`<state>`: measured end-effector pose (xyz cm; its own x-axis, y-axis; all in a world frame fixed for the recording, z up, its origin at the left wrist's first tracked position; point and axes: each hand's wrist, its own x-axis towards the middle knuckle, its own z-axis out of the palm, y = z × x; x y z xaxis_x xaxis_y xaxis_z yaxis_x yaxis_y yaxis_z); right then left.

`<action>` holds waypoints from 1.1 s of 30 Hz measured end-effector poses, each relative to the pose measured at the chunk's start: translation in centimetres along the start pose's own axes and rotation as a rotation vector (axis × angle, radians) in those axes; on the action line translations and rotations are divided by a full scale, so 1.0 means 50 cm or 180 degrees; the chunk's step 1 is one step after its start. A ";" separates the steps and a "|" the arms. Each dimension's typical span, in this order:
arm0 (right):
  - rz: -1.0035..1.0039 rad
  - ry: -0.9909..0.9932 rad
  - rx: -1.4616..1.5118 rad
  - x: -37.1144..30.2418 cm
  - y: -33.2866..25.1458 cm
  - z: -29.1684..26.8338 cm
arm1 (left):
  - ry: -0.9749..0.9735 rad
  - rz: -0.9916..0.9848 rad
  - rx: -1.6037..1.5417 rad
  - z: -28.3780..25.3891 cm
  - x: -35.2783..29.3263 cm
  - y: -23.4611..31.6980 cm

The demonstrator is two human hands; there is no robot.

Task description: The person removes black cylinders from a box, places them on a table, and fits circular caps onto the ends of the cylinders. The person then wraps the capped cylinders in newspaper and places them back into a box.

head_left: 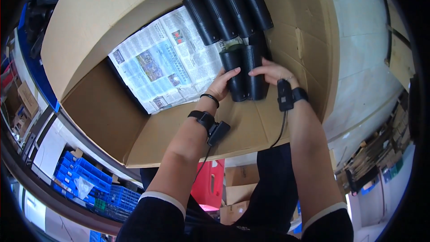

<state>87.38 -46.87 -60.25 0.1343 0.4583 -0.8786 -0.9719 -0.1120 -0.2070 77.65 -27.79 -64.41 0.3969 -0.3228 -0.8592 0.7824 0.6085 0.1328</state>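
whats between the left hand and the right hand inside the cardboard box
Two black cylinders, side by side, lie between the left hand and the right hand, each hand touching the nearer one; the head view shows this.

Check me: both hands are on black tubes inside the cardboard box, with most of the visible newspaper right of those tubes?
One slip: the head view shows most of the visible newspaper to the left of those black tubes, not the right.
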 end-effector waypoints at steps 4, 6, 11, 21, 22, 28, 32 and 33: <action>-0.0626 -0.0260 -0.1071 -0.059 -0.022 0.055 | -0.0276 0.0537 -0.0300 0.023 -0.057 0.032; -0.0885 -0.0231 -0.1403 -0.096 -0.088 0.086 | -0.0394 0.0637 -0.0442 0.038 -0.091 0.082; -0.1646 0.0764 -0.1507 0.012 -0.183 0.154 | -0.0206 0.0861 -0.0505 0.061 -0.056 0.232; -0.1880 0.3070 -0.3568 0.156 -0.237 0.017 | 0.0434 0.1691 0.0074 -0.009 0.022 0.288; -0.1751 0.3133 -0.3448 0.166 -0.221 -0.001 | 0.0374 0.1580 0.0019 -0.013 0.029 0.282; -0.1185 0.3101 -0.3494 0.163 -0.236 0.019 | 0.0271 0.0994 0.0017 -0.033 0.025 0.294; -0.1693 0.2620 -0.2588 0.167 -0.220 -0.010 | 0.0049 0.1117 0.0056 -0.043 0.028 0.297; -0.1707 0.2605 -0.2585 0.161 -0.221 -0.012 | -0.0018 0.0969 -0.0188 -0.050 0.026 0.298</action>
<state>99.32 -42.49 -65.30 0.8338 -0.0301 -0.5512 -0.4002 -0.7208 -0.5660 88.60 -17.31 -64.78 0.6116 -0.1232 -0.7815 0.5980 0.7188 0.3546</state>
